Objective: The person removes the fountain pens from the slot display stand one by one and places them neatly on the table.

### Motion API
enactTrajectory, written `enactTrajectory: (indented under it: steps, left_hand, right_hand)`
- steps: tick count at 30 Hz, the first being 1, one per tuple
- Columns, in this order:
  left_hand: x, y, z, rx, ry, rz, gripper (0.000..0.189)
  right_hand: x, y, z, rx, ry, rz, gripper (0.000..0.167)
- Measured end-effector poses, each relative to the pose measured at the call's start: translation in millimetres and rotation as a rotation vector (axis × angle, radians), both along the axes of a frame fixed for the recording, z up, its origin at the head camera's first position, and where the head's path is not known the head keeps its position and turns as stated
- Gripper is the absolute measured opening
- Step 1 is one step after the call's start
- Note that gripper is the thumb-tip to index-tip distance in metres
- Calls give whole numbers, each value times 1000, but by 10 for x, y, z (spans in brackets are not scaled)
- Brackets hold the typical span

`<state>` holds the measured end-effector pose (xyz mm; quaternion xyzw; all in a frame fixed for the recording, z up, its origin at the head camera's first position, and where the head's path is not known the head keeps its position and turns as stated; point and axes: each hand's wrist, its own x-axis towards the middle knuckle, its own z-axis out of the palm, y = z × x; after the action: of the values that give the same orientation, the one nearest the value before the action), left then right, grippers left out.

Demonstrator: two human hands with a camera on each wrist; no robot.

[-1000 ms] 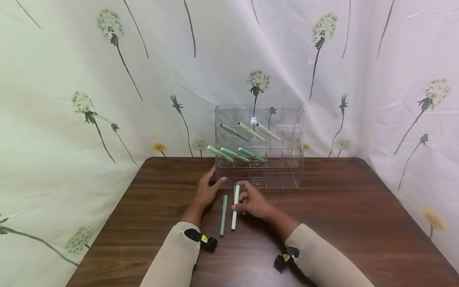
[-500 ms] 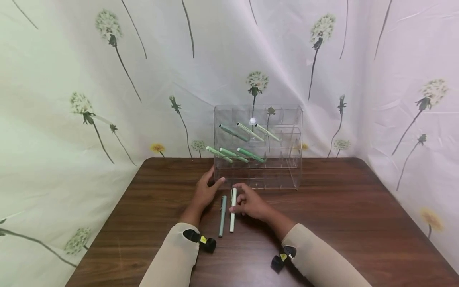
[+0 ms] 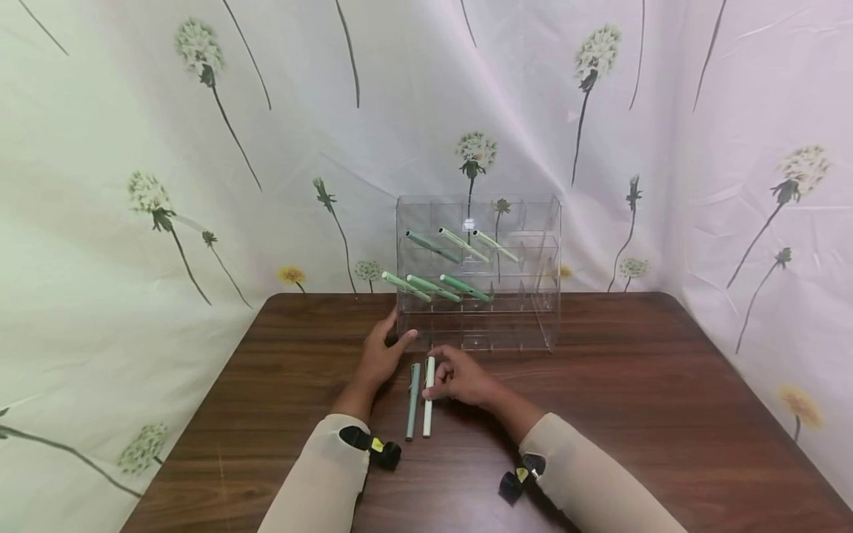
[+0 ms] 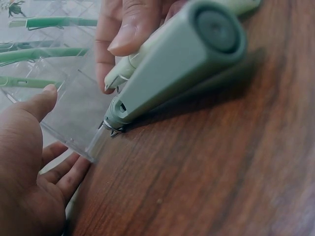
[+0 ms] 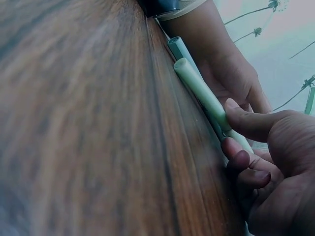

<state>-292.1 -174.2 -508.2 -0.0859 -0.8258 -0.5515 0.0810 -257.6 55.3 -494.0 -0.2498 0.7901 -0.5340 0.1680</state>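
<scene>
While your left hand (image 3: 380, 359), fingers spread and nearly straight, rests against the rack's (image 3: 513, 312) left side near the tabletop's (image 3: 633, 385) far edge, perhaps steadying it, your right hand (image 3: 466, 379) pinches the white pen (image 3: 428, 416) beside the grey pen (image 3: 412, 411), probably keeping both parallel.

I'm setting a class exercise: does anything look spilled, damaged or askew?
Nothing stands out. The rack stands upright, its six pens slanting alike; the grey pen lies on the table and the right hand holds the white pen.
</scene>
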Motion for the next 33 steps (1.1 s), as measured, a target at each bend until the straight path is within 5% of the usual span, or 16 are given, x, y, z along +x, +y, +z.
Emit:
enactTrajectory:
  steps: [33]
  left_hand:
    - [32,12,17,-2,0,0,79]
  right_hand:
    - [-3,23,-18,67,35,14,78]
